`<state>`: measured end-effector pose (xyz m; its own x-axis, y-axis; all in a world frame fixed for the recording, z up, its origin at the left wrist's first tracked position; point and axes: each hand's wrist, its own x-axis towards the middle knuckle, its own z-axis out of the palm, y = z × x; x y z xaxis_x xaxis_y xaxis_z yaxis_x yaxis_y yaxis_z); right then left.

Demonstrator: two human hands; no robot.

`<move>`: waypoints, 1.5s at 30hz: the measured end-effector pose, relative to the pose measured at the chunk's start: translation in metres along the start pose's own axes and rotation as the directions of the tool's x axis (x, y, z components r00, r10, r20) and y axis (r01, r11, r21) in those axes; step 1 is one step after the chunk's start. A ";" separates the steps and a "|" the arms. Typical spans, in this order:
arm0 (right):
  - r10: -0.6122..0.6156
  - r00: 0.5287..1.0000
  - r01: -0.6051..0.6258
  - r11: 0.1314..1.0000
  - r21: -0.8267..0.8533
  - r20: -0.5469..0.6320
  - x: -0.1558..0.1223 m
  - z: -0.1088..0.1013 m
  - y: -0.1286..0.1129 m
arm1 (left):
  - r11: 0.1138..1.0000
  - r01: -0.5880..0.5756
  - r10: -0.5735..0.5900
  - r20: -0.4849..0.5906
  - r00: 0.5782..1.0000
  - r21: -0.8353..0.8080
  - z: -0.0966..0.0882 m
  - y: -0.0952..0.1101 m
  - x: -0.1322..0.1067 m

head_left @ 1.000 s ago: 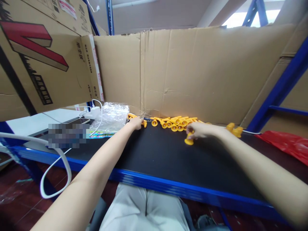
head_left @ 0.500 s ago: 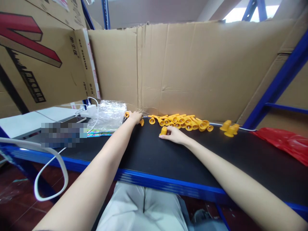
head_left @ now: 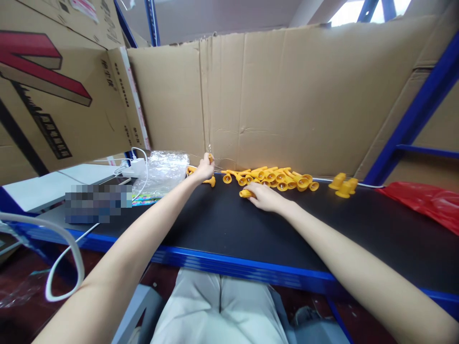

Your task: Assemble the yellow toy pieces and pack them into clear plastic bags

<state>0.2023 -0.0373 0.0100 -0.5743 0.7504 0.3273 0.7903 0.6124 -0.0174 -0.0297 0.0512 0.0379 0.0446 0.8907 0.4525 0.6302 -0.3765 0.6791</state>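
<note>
Both left hand (head_left: 205, 168) and right hand (head_left: 264, 196) grip 1 yellow-orange piece (head_left: 245, 193) each.

- Black worktop (head_left: 222, 227), blue metal edge (head_left: 244, 267)
- Tall cardboard (head_left: 308, 95) behind it
- Blue post (head_left: 418, 110) slanting at right
- Grey wall (head_left: 233, 14) beyond
- Bright window (head_left: 346, 14), upper right
- Dark red floor (head_left: 19, 327) below

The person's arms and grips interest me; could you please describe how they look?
The left arm and right arm are bare in view: no sleeve, watch or bracelet shows. The left grip and right grip are ungloved hands; any ring is too small to tell.
</note>
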 end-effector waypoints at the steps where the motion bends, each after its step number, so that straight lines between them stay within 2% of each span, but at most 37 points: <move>1: 0.010 1.000 -0.010 1.000 0.004 -0.001 0.000 0.000 0.001 | 0.999 0.003 -0.004 -0.028 1.000 -0.046 0.001 0.005 -0.004; 4: 0.011 1.000 -0.010 1.000 0.027 -0.018 0.000 0.000 0.001 | 0.992 -0.031 0.019 -0.103 0.995 -0.122 0.007 0.023 -0.017; 7: -0.007 0.999 0.009 0.999 0.046 -0.040 0.000 -0.002 0.003 | 0.991 -0.111 0.107 -0.055 0.993 -0.078 0.014 0.035 -0.033; 9: 0.023 0.999 -0.021 0.999 0.040 -0.045 -0.001 -0.004 0.006 | 0.974 -0.209 0.210 0.004 0.978 0.084 0.017 0.036 -0.044; 12: 0.090 0.995 -0.089 0.996 0.022 -0.047 -0.002 -0.006 0.014 | 0.884 -0.318 0.306 0.089 0.948 0.344 0.017 0.026 -0.055; 16: 0.167 0.984 -0.166 0.986 0.019 -0.062 -0.003 -0.007 0.025 | 0.840 -0.268 0.226 0.146 0.963 0.472 0.012 0.013 -0.059; 19: 0.233 0.970 -0.233 0.972 0.002 -0.070 -0.004 -0.008 0.028 | 0.810 -0.274 0.188 0.212 0.959 0.519 0.011 0.011 -0.061; 23: 0.224 0.973 -0.222 0.974 0.041 -0.049 -0.005 -0.009 0.026 | 0.767 -0.304 0.166 0.283 0.945 0.565 0.014 0.013 -0.064; 27: 0.210 0.977 -0.207 0.976 0.070 -0.044 -0.005 -0.010 0.023 | 0.747 -0.316 0.164 0.298 0.940 0.585 0.017 0.013 -0.065; 34: 0.279 0.958 -0.279 0.960 0.022 -0.063 -0.006 -0.009 0.026 | 0.715 -0.309 0.135 0.309 0.941 0.627 0.015 0.013 -0.065; 41: 0.184 0.977 -0.176 0.981 0.078 -0.107 -0.005 -0.007 0.022 | 0.685 -0.338 0.167 0.312 0.935 0.645 0.019 0.018 -0.070; 45: 0.228 0.966 -0.226 0.974 0.027 -0.121 -0.004 -0.007 0.022 | 0.692 -0.373 0.183 0.350 0.919 0.618 0.025 0.024 -0.074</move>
<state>0.2235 -0.0286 0.0148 -0.3490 0.8344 0.4266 0.8936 0.4335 -0.1167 0.0014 -0.0173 0.0066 0.4274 0.8387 0.3376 0.8986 -0.4352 -0.0564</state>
